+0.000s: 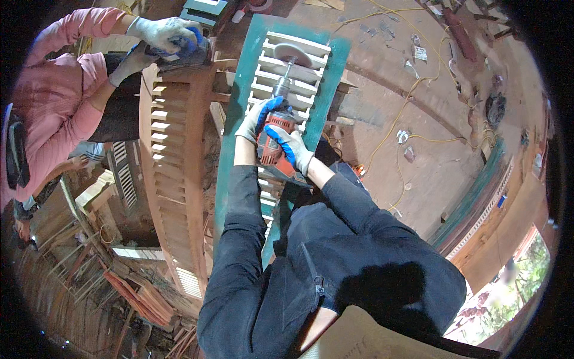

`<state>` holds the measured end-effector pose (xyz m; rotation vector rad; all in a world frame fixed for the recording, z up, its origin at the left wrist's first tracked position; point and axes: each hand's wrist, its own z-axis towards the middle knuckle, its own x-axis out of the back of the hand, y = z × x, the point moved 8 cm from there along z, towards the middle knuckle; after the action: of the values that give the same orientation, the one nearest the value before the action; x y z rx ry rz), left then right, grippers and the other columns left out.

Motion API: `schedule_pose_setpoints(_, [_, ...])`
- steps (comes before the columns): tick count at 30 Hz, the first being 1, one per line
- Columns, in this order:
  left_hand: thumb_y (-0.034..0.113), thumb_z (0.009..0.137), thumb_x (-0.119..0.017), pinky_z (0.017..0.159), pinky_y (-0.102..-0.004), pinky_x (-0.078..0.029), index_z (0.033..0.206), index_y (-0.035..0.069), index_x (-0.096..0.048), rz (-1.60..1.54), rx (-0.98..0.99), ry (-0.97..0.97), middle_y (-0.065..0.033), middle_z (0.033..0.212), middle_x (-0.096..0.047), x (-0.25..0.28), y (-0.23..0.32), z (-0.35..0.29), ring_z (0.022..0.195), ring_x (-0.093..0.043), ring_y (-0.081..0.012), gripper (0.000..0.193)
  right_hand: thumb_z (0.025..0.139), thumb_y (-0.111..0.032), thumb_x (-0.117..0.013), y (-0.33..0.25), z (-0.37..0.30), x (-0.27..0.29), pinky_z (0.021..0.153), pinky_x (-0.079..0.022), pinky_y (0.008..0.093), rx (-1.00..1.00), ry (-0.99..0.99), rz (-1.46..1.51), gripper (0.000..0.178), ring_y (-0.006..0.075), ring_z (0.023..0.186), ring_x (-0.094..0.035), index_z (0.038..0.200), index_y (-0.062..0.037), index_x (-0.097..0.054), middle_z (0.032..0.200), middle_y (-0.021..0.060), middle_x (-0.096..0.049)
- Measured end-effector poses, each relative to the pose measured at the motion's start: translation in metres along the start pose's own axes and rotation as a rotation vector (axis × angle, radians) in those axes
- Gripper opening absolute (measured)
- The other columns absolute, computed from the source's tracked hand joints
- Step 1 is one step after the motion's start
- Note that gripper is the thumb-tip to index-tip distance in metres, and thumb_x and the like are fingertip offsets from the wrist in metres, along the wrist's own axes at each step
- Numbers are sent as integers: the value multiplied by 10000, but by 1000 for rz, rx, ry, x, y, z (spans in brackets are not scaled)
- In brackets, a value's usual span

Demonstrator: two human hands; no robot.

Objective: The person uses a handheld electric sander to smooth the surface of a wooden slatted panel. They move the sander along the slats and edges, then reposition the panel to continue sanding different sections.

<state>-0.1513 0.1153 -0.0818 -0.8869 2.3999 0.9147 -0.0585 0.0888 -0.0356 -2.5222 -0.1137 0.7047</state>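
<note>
A: Grip?
B: I'm seeing left hand (pixel 259 121) and right hand (pixel 292 146) clasping the red power tool (pixel 272 153).
A: Location?
B: It's pointing toward 12 o'clock, its disc (pixel 292 51) overlying the green-framed louvred panel (pixel 246 78).

Right of the green panel (pixel 239 102): passage over the floor (pixel 371 107), crossed by a yellow cord (pixel 412 90)
Left: brown louvered panel (pixel 198 125) in the way; co-worker in pink (pixel 66 81) beyond
Ahead: round disc (pixel 284 50) of the power tool (pixel 272 149)

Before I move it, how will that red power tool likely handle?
The red power tool probably feels fairly heavy, being thick-bodied. The round disc out on its shaft may make it nose-heavy. The disc looks thin, so its rim might flex.
</note>
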Motion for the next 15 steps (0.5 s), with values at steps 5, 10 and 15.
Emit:
schedule_pose_setpoints(5, [316, 758, -667, 657, -268, -460, 950, 64, -605, 604, -78, 187, -27, 840, -617, -3, 23, -11, 718, -565, -129, 323, 745, -322, -698, 31, 22, 19, 582, -458, 266, 85, 139, -159, 350, 100, 634, -561, 916, -27, -622, 738, 30, -614])
schedule_pose_setpoints(10, [347, 686, -714, 666, -285, -454, 901, 37, -641, 901, -114, 363, -48, 798, -634, 2, 37, -9, 716, -568, -134, 384, 724, -422, -691, 29, 21, 15, 405, -343, 272, -5, 236, -261, 366, 88, 439, -453, 695, -65, -615, 552, -5, -538])
schedule_pose_setpoints(15, [379, 711, -669, 711, -307, -461, 914, 25, -661, 990, -138, 467, -136, 884, -652, 16, 55, -24, 779, -607, -183, 408, 759, -336, -681, 5, 8, -17, 430, -363, 268, 3, 157, -245, 249, 92, 439, -446, 734, -102, -597, 615, -19, -555])
